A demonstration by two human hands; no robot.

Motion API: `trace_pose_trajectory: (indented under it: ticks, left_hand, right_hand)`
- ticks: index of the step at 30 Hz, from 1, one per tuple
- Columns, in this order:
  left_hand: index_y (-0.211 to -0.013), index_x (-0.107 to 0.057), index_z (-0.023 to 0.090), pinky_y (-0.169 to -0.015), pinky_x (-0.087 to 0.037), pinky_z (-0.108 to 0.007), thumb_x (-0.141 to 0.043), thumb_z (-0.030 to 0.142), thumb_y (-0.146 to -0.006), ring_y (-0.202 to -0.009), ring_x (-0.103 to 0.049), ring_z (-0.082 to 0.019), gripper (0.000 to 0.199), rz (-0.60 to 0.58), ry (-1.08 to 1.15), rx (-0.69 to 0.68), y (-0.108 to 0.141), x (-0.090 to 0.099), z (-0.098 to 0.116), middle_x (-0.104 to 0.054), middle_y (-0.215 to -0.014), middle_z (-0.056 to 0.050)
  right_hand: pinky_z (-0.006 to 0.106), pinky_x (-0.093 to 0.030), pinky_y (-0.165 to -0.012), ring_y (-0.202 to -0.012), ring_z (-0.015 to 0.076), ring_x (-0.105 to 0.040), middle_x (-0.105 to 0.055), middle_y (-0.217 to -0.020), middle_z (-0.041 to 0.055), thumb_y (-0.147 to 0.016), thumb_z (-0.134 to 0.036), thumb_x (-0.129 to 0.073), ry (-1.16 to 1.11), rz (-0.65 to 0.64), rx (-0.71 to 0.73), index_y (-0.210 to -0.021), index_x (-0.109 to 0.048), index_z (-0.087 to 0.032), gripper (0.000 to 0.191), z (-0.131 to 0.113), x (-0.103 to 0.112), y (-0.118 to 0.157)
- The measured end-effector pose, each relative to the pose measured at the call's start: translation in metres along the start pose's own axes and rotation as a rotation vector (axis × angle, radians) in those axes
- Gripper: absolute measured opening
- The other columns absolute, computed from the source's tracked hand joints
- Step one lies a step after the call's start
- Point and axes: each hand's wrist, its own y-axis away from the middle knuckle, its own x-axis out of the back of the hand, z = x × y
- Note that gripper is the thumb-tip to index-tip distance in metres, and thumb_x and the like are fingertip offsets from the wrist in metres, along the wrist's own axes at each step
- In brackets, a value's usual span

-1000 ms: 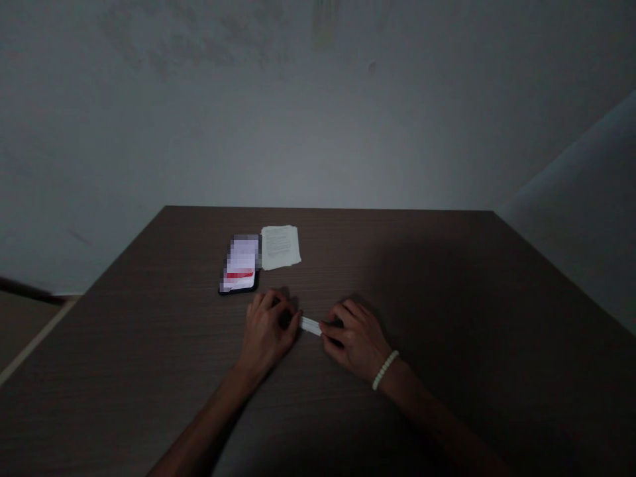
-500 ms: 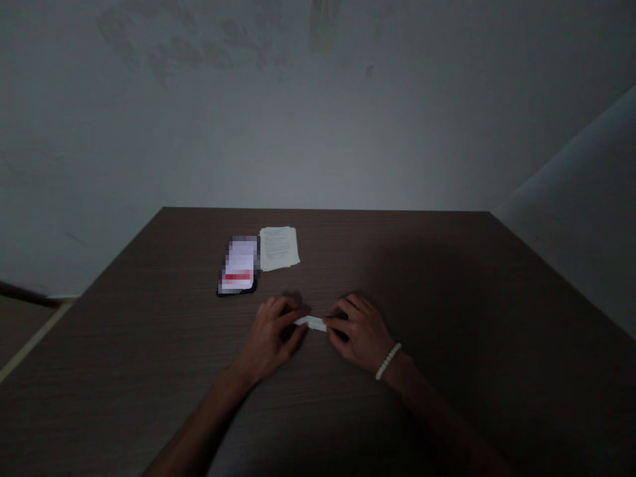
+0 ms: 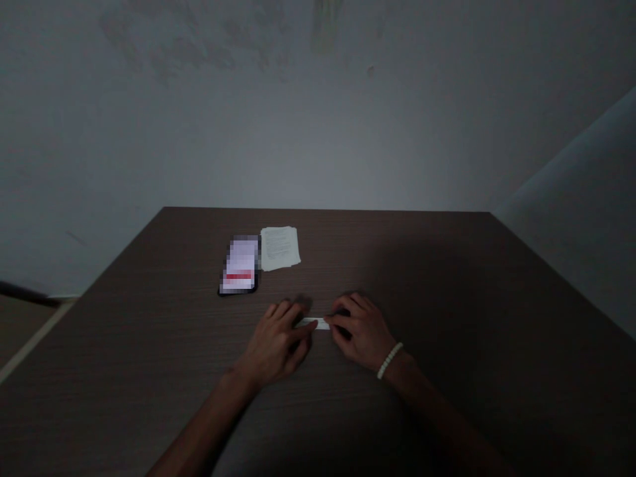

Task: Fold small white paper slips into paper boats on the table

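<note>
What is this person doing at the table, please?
A person is handling a narrow white strip, perhaps folded paper, with both hands on a dark table. The left hand has a finger over the strip; the right hand appears to pinch its right end. Farther back, a phone lies beside some white papers with print on top.

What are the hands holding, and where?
A thin white strip. The right hand holds its right end; the left hand has fingers on its left part, maybe just pressing.
</note>
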Motion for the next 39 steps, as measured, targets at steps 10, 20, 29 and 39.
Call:
trace_pose_trajectory:
  ticks: [10,20,29,39]
  left_hand:
    - [-0.110,-0.068,0.024,-0.079,-0.039,-0.041,-0.051,0.025,-0.088,-0.097,-0.046,-0.027,0.028,0.024,-0.015,0.053,0.004,0.001,0.000,-0.057,-0.108,-0.010]
    - [-0.110,-0.069,0.025,-0.077,-0.038,-0.041,-0.051,0.026,-0.088,-0.096,-0.047,-0.027,0.028,0.064,-0.061,0.092,0.005,0.000,0.003,-0.057,-0.103,-0.010]
    - [-0.106,-0.071,0.023,-0.075,-0.039,-0.040,-0.050,0.026,-0.090,-0.093,-0.048,-0.027,0.027,0.101,-0.159,0.121,0.009,0.000,0.005,-0.059,-0.095,-0.010]
    - [-0.126,-0.058,0.021,-0.084,-0.040,-0.043,-0.049,0.021,-0.090,-0.104,-0.049,-0.029,0.038,0.066,-0.215,0.030,0.010,-0.005,0.005,-0.057,-0.119,-0.012]
  right_hand:
    - [0.038,-0.039,-0.083,-0.097,0.0222,-0.047,-0.059,-0.102,0.0049,-0.086,-0.018,-0.058,-0.006,-0.011,0.007,-0.102,-0.070,-0.025,0.021,-0.003,0.001,0.001]
    - [0.038,-0.036,-0.083,-0.100,0.0226,-0.046,-0.057,-0.106,0.0054,-0.083,-0.011,-0.058,0.013,-0.074,0.040,-0.113,-0.066,-0.029,0.037,-0.005,0.003,0.002]
    - [0.038,-0.034,-0.082,-0.099,0.0219,-0.046,-0.057,-0.105,0.0050,-0.085,-0.013,-0.057,0.020,-0.065,-0.012,-0.116,-0.065,-0.032,0.037,-0.008,0.002,0.003]
    - [0.038,-0.033,-0.084,-0.102,0.0220,-0.046,-0.056,-0.108,0.0051,-0.086,-0.015,-0.057,0.033,-0.098,-0.046,-0.114,-0.066,-0.032,0.034,-0.011,0.004,0.003]
